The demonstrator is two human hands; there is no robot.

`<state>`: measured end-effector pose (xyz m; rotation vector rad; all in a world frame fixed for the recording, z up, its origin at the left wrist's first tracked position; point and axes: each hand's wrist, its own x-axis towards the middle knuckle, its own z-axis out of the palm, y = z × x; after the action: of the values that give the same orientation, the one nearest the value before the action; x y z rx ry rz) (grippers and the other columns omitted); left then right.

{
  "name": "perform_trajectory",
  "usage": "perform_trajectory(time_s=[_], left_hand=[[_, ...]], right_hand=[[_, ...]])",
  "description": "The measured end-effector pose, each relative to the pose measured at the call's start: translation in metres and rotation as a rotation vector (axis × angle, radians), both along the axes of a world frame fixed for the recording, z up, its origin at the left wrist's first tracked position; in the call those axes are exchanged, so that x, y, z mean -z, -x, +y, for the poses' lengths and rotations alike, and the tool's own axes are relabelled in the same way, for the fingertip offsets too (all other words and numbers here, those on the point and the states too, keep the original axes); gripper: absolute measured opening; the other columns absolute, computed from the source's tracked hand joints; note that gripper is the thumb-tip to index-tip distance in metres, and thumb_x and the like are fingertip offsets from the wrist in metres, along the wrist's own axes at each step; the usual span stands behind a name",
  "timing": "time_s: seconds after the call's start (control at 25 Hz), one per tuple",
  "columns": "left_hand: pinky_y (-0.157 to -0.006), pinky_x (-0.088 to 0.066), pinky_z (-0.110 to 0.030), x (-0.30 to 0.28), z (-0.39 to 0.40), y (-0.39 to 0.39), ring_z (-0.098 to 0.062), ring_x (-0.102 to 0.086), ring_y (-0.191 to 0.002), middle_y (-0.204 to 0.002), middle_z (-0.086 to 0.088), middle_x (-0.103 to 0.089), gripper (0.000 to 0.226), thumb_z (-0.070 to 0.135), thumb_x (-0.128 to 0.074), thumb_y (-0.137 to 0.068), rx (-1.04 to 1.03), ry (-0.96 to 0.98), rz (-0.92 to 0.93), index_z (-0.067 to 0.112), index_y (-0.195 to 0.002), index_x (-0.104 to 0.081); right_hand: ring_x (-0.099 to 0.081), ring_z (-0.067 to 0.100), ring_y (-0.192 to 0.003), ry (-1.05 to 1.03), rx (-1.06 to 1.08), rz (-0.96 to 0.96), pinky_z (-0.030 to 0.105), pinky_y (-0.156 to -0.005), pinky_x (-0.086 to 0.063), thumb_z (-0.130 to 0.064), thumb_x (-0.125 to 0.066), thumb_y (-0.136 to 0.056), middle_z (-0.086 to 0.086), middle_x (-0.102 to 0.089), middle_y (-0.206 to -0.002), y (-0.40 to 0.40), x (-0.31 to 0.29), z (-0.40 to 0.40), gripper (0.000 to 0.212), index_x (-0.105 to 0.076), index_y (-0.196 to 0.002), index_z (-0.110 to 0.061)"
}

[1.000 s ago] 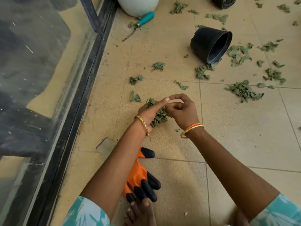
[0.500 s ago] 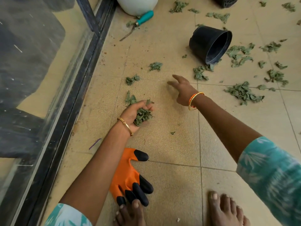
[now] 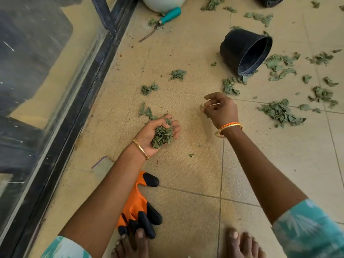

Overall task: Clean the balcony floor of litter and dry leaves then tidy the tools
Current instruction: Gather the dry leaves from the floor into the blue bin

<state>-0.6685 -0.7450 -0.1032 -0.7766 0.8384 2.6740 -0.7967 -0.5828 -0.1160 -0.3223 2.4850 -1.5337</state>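
Observation:
My left hand (image 3: 158, 132) is palm up just above the tiled floor, cupped around a bunch of dry green leaves (image 3: 161, 135). To its right, my right hand (image 3: 221, 108) hovers over the floor with a small leaf piece (image 3: 203, 109) pinched in its fingertips. Loose leaves lie scattered on the tiles: small clumps (image 3: 177, 74) ahead of my hands and a bigger pile (image 3: 281, 113) on the right. A teal-handled hand tool (image 3: 163, 19) lies at the far left by a white pot (image 3: 163, 3). An orange and black glove (image 3: 138, 205) lies under my left forearm.
A black plastic pot (image 3: 243, 51) lies on its side ahead to the right, with another black pot (image 3: 270, 0) at the top edge. A glass door with a dark frame (image 3: 89, 94) runs along the left. My bare feet (image 3: 240, 243) are at the bottom edge.
My hands were together over the leaves, then my right hand reached forward toward a leaf on the floor. It has now drawn back with a small leaf piece. The left hand stays cupped on its bunch.

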Motion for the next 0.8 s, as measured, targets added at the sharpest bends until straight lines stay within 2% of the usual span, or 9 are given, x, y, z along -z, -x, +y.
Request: perform_trajectory(time_s=[0.08,0.16,0.28,0.36,0.48,0.56,0.6,0.68,0.8], left_hand=[[-0.072,-0.054,-0.031,0.004,0.004,0.000,-0.024,-0.051,-0.092,-0.091,-0.009,-0.052,0.041,-0.004,-0.049,-0.070,-0.007,0.023,-0.023,0.013,-0.107,-0.042],[-0.083,-0.052,-0.038,0.006,0.009,0.000,-0.026,-0.057,-0.093,-0.093,-0.008,-0.061,0.043,-0.001,-0.049,-0.071,0.006,0.057,-0.022,0.009,-0.113,-0.046],[-0.070,-0.048,-0.029,0.004,0.013,-0.005,-0.019,-0.059,-0.071,-0.081,-0.006,-0.065,0.023,0.002,-0.041,-0.083,0.038,0.180,-0.009,0.007,-0.098,-0.057],[-0.066,-0.044,-0.027,0.003,0.007,-0.011,-0.017,-0.059,-0.064,-0.072,-0.006,-0.064,0.027,0.002,-0.038,-0.087,-0.013,0.246,-0.106,0.010,-0.085,-0.064],[-0.058,-0.044,-0.025,0.000,-0.012,-0.022,-0.015,-0.055,-0.055,-0.066,-0.005,-0.055,0.026,0.001,-0.041,-0.086,-0.121,0.285,-0.181,0.012,-0.070,-0.059],[-0.049,-0.044,-0.019,0.000,-0.023,-0.028,-0.015,-0.051,-0.054,-0.068,-0.005,-0.048,0.022,0.002,-0.040,-0.085,-0.172,0.312,-0.213,0.015,-0.069,-0.048],[-0.046,-0.043,-0.017,0.000,-0.027,-0.031,-0.016,-0.050,-0.055,-0.068,-0.005,-0.047,0.022,0.002,-0.040,-0.085,-0.194,0.321,-0.224,0.015,-0.069,-0.045],[-0.044,-0.044,-0.016,0.000,-0.030,-0.035,-0.016,-0.049,-0.056,-0.069,-0.006,-0.046,0.023,0.003,-0.040,-0.085,-0.217,0.328,-0.237,0.015,-0.066,-0.043],[-0.044,-0.044,-0.017,0.003,-0.033,-0.038,-0.018,-0.049,-0.058,-0.069,-0.008,-0.049,0.021,0.006,-0.044,-0.083,-0.201,0.331,-0.266,0.013,-0.064,-0.045]], right_hand=[[-0.066,0.020,-0.063,0.211,-0.038,-0.183,0.029,-0.062,-0.057,0.005,-0.073,-0.074,0.005,-0.070,-0.075,-0.026,-0.014,-0.003,0.031,-0.063,-0.098,-0.011],[-0.069,0.020,-0.063,0.242,-0.129,-0.230,0.027,-0.060,-0.056,0.003,-0.074,-0.073,0.005,-0.071,-0.073,-0.048,-0.019,-0.013,0.034,-0.062,-0.102,-0.010],[-0.069,0.011,-0.071,0.080,-0.229,-0.098,0.014,-0.063,-0.051,-0.007,-0.071,-0.079,0.001,-0.072,-0.075,-0.061,-0.016,-0.029,0.023,-0.066,-0.100,-0.017],[-0.066,0.009,-0.083,0.041,-0.266,0.004,0.014,-0.071,-0.049,-0.007,-0.061,-0.087,-0.001,-0.072,-0.087,-0.055,-0.014,-0.034,0.017,-0.069,-0.096,-0.018],[-0.056,0.011,-0.109,-0.093,-0.368,0.078,0.020,-0.090,-0.045,-0.002,-0.052,-0.088,0.004,-0.063,-0.120,-0.037,-0.007,-0.044,0.029,-0.066,-0.111,-0.014],[-0.043,0.022,-0.128,-0.291,-0.594,0.167,0.030,-0.106,-0.036,0.000,-0.052,-0.087,0.012,-0.046,-0.140,-0.038,0.008,-0.055,0.041,-0.055,-0.127,-0.009],[-0.039,0.028,-0.131,-0.359,-0.688,0.242,0.034,-0.108,-0.034,0.002,-0.051,-0.087,0.017,-0.042,-0.142,-0.044,0.017,-0.060,0.043,-0.053,-0.130,-0.006],[-0.047,0.038,-0.123,-0.401,-0.746,0.445,0.044,-0.100,-0.044,0.006,-0.054,-0.086,0.022,-0.050,-0.133,-0.062,0.035,-0.065,0.036,-0.059,-0.122,0.000],[-0.061,0.037,-0.086,-0.400,-0.629,0.630,0.042,-0.066,-0.057,0.015,-0.066,-0.071,0.020,-0.068,-0.097,-0.073,0.047,-0.064,0.023,-0.069,-0.092,0.006]])
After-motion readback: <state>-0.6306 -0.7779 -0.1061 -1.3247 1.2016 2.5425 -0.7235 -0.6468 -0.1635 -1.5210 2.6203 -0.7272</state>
